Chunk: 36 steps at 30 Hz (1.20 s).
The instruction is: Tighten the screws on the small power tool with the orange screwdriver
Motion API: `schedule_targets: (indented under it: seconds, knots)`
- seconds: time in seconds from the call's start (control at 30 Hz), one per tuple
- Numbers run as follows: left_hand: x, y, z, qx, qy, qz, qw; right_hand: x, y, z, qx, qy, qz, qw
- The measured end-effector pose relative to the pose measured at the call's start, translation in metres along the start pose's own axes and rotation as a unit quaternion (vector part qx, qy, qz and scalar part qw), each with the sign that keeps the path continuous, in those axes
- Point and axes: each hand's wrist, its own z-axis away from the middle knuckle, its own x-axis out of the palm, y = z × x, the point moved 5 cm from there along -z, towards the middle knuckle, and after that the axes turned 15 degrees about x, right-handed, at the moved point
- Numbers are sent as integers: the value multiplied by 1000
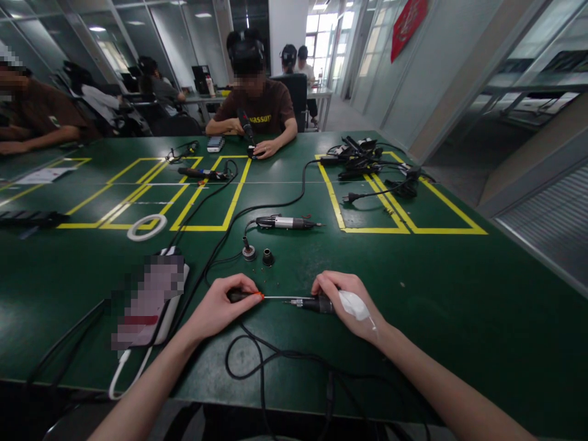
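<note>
Two hands are working low on the green table [459,318], close to its near edge. The left hand [220,309] is curling shut around the dark handle of a small screwdriver [250,296], thumb and fingers pinching it near its orange collar, while the thin shaft is pointing right. The right hand [346,300] is closing over a black electric driver [315,303], fingers wrapping its body, and a white patch is sitting on the back of that hand. Shaft tip and driver nose are meeting between the two hands. A black cable [257,361] is looping beneath them. Just beyond, two small round fittings [258,253] are standing on the table, and a second driver [285,222] is lying further back. A phone [151,294] is lying off to the left. Across the table, another person [260,104] is sitting with hands on the surface.
</note>
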Motion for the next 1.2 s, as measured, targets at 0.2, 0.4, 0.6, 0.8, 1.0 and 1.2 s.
schedule_targets:
  seconds: [0.2,0.4,0.6,0.8,1.0,1.2]
  knots:
    - [1,5,-1,2,-17,0,1000,0,0,0,-1,-1,-3,1000]
    - [1,9,0,20,-22,0,1000,0,0,1,3,-2,-4,1000]
    - [0,7,-1,17,-16,0,1000,0,-1,0,6,-7,-2,1000]
    - [1,2,1,-9,-20,5,1000,1,1,0,1,-4,-5,1000]
    - [1,2,0,3,-11,3,1000,1,3,0,3,-6,-4,1000]
    - [2,1,0,-3,-15,15,1000,1,2,0,4,-3,-6,1000]
